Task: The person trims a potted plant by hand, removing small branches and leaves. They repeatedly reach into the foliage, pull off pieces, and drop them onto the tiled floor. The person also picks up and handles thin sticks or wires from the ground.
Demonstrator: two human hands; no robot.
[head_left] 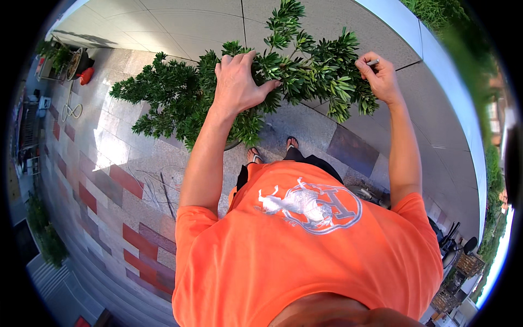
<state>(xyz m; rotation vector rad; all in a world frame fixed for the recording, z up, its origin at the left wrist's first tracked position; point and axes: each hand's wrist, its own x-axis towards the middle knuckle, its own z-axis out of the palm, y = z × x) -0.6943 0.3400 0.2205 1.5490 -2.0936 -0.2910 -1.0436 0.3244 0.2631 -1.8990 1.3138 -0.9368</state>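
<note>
A leafy green shrub point(180, 92) with dense narrow leaves spreads across the upper middle, its branches reaching right along a pale wall. My left hand point(239, 82) rests among its foliage, thumb stretched out to the right and apart from the fingers; nothing shows in its grasp. At the shrub's right end, my right hand point(378, 76) is closed in a pinch. A short, pale, stick-like piece point(372, 62) pokes out between its fingers; its exact kind cannot be made out. Leaves lie just left of and below that hand.
Beyond the shrub runs a pale tiled wall point(447, 125) with a light top edge. Grey and red paving point(114, 147) covers the ground at left, with loose thin twigs point(166, 193). A looped hose or cord point(72, 110) and a red object point(85, 76) are at far left.
</note>
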